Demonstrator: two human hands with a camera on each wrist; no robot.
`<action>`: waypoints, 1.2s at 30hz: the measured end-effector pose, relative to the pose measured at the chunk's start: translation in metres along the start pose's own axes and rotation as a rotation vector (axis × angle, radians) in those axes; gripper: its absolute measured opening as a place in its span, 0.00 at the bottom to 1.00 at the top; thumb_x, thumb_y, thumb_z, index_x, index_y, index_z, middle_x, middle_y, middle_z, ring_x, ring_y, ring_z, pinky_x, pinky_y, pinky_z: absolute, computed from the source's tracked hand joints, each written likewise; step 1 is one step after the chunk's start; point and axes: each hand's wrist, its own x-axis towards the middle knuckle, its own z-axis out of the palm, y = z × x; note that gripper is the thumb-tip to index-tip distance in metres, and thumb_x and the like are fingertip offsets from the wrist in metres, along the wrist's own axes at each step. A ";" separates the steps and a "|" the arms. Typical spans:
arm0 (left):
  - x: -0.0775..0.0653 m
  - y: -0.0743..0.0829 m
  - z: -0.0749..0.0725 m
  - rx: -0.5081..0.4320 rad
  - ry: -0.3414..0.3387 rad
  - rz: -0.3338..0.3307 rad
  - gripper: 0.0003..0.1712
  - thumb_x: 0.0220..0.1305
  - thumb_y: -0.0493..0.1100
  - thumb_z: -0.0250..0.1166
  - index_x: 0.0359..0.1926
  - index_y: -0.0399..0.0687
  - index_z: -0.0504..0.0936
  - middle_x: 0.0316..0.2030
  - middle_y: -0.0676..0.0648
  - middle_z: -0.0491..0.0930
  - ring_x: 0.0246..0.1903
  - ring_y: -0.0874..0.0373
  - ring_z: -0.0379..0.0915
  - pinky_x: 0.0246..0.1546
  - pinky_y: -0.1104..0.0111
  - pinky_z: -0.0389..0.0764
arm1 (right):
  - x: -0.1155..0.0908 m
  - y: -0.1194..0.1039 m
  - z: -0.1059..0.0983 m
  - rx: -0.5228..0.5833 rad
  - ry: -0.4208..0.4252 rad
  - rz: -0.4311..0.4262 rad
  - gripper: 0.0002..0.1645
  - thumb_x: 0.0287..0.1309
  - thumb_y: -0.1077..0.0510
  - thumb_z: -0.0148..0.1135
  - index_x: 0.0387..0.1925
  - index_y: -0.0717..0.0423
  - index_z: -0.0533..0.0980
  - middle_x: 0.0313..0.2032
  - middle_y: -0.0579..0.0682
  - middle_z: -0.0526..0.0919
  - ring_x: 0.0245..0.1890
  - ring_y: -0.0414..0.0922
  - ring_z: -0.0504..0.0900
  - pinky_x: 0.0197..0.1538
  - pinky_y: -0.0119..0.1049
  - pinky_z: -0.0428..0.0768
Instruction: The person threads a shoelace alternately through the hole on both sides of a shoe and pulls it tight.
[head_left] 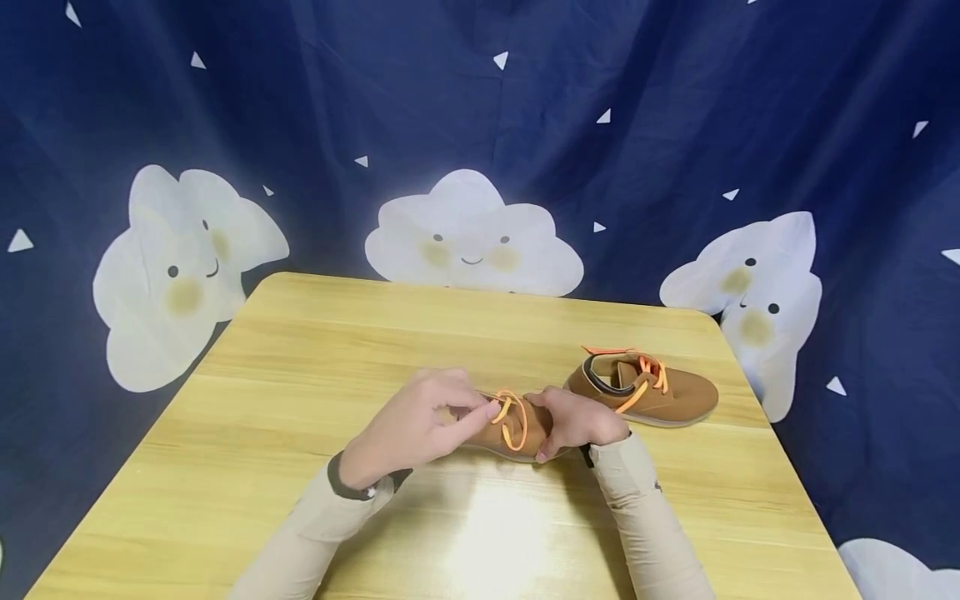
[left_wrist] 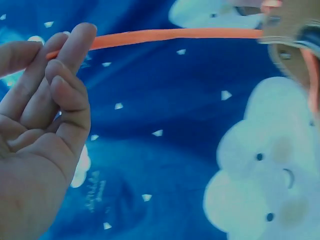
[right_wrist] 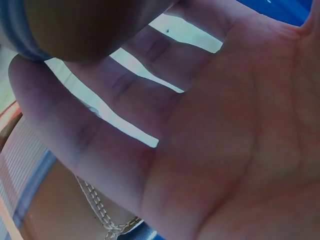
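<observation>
A brown shoe [head_left: 536, 423] with orange laces lies in the middle of the wooden table, its toe pointing right. My left hand [head_left: 427, 421] pinches an orange shoelace [left_wrist: 175, 34] between thumb and fingers. In the left wrist view that lace stretches taut and nearly level from the fingers to the eyelet side of the shoe. My right hand [head_left: 573, 419] grips the toe end, thumb on the near side and fingers over the far side, hiding much of the toe. Up close in the right wrist view, its spread fingers lie round the dark, rounded toe.
Behind my right hand stands a second brown shoe [head_left: 686, 396], also with orange laces, toe to the right. The wooden table [head_left: 315, 333] ends at a dark blue curtain [head_left: 420, 75] printed with smiling clouds and white triangles.
</observation>
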 end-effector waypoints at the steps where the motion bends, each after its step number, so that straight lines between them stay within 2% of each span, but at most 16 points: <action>1: -0.001 0.003 -0.003 -0.005 0.002 0.032 0.17 0.68 0.40 0.67 0.20 0.55 0.83 0.18 0.58 0.68 0.23 0.69 0.63 0.24 0.80 0.65 | 0.000 0.000 0.000 0.003 0.002 0.004 0.38 0.36 0.63 0.86 0.54 0.51 0.79 0.40 0.43 0.84 0.37 0.39 0.79 0.46 0.33 0.79; 5: -0.004 0.013 -0.011 -0.030 0.019 0.148 0.14 0.69 0.38 0.67 0.25 0.55 0.86 0.18 0.58 0.69 0.24 0.68 0.64 0.26 0.81 0.63 | 0.001 0.002 0.001 0.012 -0.002 0.001 0.38 0.37 0.63 0.86 0.54 0.51 0.80 0.40 0.42 0.85 0.36 0.38 0.78 0.45 0.32 0.78; 8: -0.007 0.019 -0.017 -0.067 0.044 0.216 0.10 0.67 0.36 0.68 0.30 0.54 0.89 0.20 0.58 0.76 0.27 0.69 0.68 0.29 0.82 0.68 | 0.002 0.002 0.002 0.006 -0.006 0.031 0.38 0.38 0.62 0.86 0.55 0.53 0.80 0.40 0.43 0.85 0.36 0.39 0.78 0.44 0.33 0.78; 13: -0.011 0.029 -0.027 -0.171 0.090 0.339 0.08 0.65 0.33 0.68 0.35 0.49 0.91 0.25 0.56 0.87 0.29 0.66 0.75 0.35 0.80 0.76 | 0.001 0.003 0.004 0.002 0.006 0.128 0.51 0.37 0.60 0.87 0.66 0.64 0.74 0.50 0.49 0.85 0.41 0.40 0.78 0.50 0.36 0.79; 16: -0.013 0.034 -0.032 -0.227 0.129 0.405 0.07 0.65 0.32 0.69 0.36 0.46 0.91 0.26 0.53 0.88 0.28 0.64 0.76 0.35 0.78 0.77 | 0.001 0.003 0.005 0.005 0.011 0.141 0.58 0.37 0.61 0.87 0.71 0.68 0.69 0.53 0.52 0.85 0.41 0.40 0.77 0.50 0.36 0.78; 22: -0.017 0.041 -0.043 -0.347 0.179 0.511 0.08 0.63 0.28 0.68 0.42 0.35 0.89 0.31 0.44 0.90 0.29 0.60 0.77 0.33 0.75 0.76 | 0.002 0.003 0.004 -0.003 0.012 0.145 0.58 0.37 0.60 0.87 0.71 0.69 0.68 0.52 0.53 0.85 0.39 0.40 0.76 0.48 0.35 0.78; 25: -0.017 0.043 -0.047 -0.400 0.203 0.572 0.10 0.62 0.27 0.68 0.45 0.31 0.88 0.35 0.40 0.91 0.29 0.56 0.78 0.33 0.72 0.78 | 0.003 0.002 0.003 -0.002 0.013 0.167 0.59 0.37 0.60 0.87 0.71 0.68 0.68 0.56 0.55 0.84 0.41 0.41 0.77 0.50 0.36 0.78; 27: -0.016 0.044 -0.049 -0.423 0.222 0.605 0.11 0.62 0.26 0.67 0.46 0.30 0.88 0.37 0.39 0.91 0.29 0.54 0.78 0.32 0.70 0.78 | 0.003 0.001 0.002 -0.009 0.015 0.183 0.59 0.37 0.59 0.87 0.72 0.67 0.67 0.62 0.58 0.82 0.46 0.42 0.77 0.53 0.38 0.78; 31: -0.015 0.044 -0.054 -0.414 0.232 0.643 0.08 0.63 0.27 0.67 0.43 0.29 0.88 0.36 0.39 0.91 0.28 0.54 0.78 0.32 0.70 0.78 | 0.003 0.000 0.002 -0.024 0.020 0.206 0.60 0.37 0.58 0.88 0.72 0.67 0.67 0.71 0.62 0.74 0.60 0.46 0.77 0.63 0.44 0.78; 36: -0.015 0.047 -0.056 -0.256 0.174 0.732 0.06 0.66 0.32 0.67 0.33 0.32 0.87 0.27 0.43 0.87 0.27 0.58 0.76 0.33 0.76 0.75 | 0.003 0.000 -0.001 -0.039 0.013 0.200 0.61 0.38 0.56 0.88 0.73 0.68 0.66 0.72 0.63 0.71 0.68 0.52 0.75 0.69 0.48 0.76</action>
